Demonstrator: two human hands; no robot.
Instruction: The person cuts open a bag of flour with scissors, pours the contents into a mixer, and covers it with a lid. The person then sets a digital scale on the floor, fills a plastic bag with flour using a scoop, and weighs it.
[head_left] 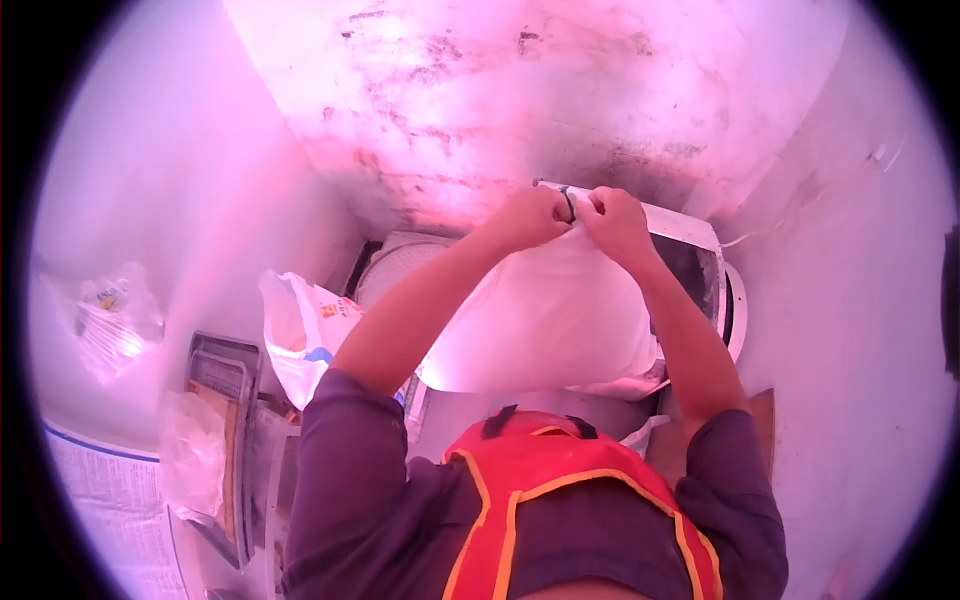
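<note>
A large white sack (545,320) stands upright in front of me, full and bulging, its gathered top between my two hands. My left hand (537,217) is closed at the left side of the sack's neck, where a thin dark tie (570,204) shows. Close beside it on the right, my right hand (612,222) pinches the top of the sack. The fingertips of both hands are partly hidden, and the two hands are a small gap apart.
A white plastic bag (295,325) with printing stands left of the sack. Behind and right is a white-framed appliance (690,240). Trays (225,350) lean at the left, and a clear bag (115,320) hangs on the wall. A stained wall (520,90) rises behind.
</note>
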